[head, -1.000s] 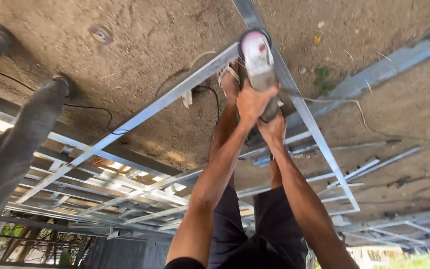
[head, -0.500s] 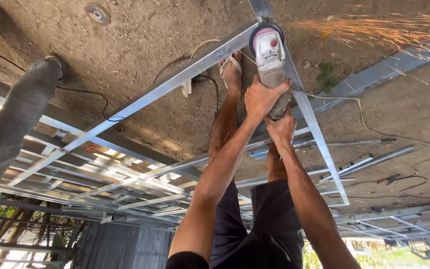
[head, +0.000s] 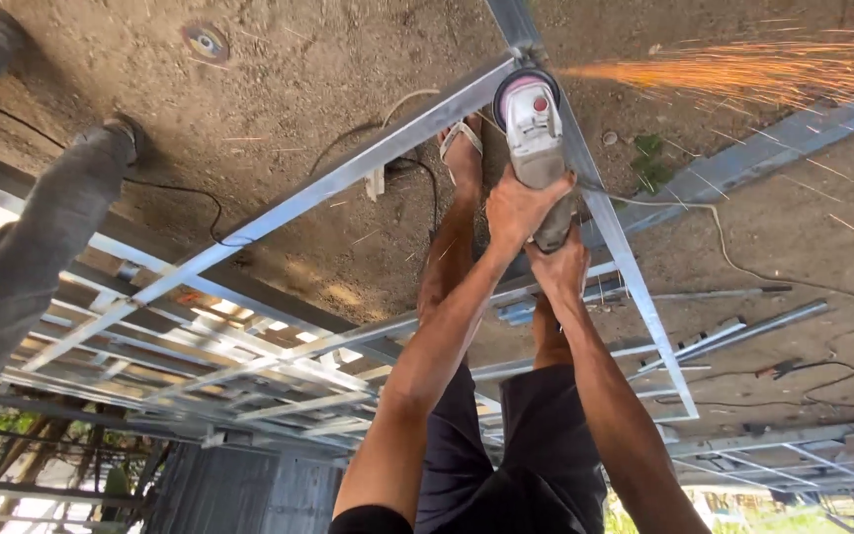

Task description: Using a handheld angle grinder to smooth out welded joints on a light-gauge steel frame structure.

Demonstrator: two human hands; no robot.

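Note:
Both my hands hold a grey angle grinder (head: pixel 534 124) against a joint of a light metal frame (head: pixel 348 178) lying on the dirt ground. My left hand (head: pixel 518 206) wraps the grinder's body. Just behind it, my right hand (head: pixel 561 269) grips the tool's rear end. The disc sits at the frame's corner and throws orange sparks (head: pixel 743 69) off to the right. My sandalled foot (head: pixel 462 148) stands beside the grinder, on the left of the frame's long rail (head: pixel 635 287).
Another person's grey trouser leg (head: pixel 22 257) and shoe (head: pixel 123 133) stand at the left. A black cable (head: pixel 180 193) runs over the dirt. Several more metal frames (head: pixel 200 356) lie stacked nearby. Loose steel bars (head: pixel 743 331) and a cord (head: pixel 724 247) are on the right.
The spark stream has grown longer and brighter to the right. The grinder and both hands stay on the frame corner; the view has shifted slightly.

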